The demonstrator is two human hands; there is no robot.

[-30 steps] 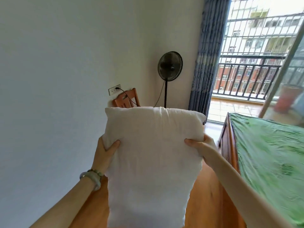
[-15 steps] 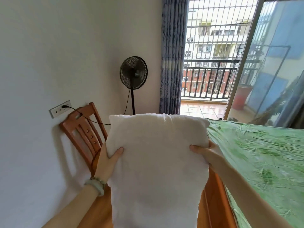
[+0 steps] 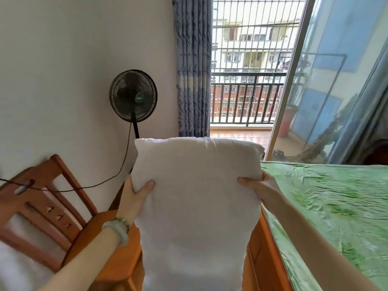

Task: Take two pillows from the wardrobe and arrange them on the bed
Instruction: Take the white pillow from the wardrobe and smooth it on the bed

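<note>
White and soft, the pillow (image 3: pixel 197 206) is held upright in the air in front of the person, between the two hands. The left hand (image 3: pixel 134 194) grips its left edge: the left thumb (image 3: pixel 147 185) presses on the front face, and the other fingers are behind the pillow, where I cannot see them. The right hand (image 3: pixel 258 187) grips the right edge at about the same height, with the right thumb (image 3: pixel 243 181) on the front and the other fingers also hidden behind. On the left wrist there is a pale green bead bracelet (image 3: pixel 117 227).

The pillow is not on the bed (image 3: pixel 336 206). It hangs just beside the bed, on its left, above the orange wooden bed frame (image 3: pixel 262 259), and its lower end goes out of the picture at the bottom. The bed has a wrinkled green sheet (image 3: pixel 315 185) with a leaf pattern, and the right forearm passes over the near edge of it.

At the left a wooden chair (image 3: pixel 42 206) stands against the white wall (image 3: pixel 63 59). A black standing fan (image 3: pixel 133 95) is behind the pillow near the wall, and its black cord (image 3: pixel 117 175) runs down and across the back of the chair. A blue curtain (image 3: pixel 193 70) hangs beside the open balcony door. Outside I can see a dark balcony railing (image 3: pixel 241 101), and a sliding glass door (image 3: pixel 325 91) is at the right.
</note>
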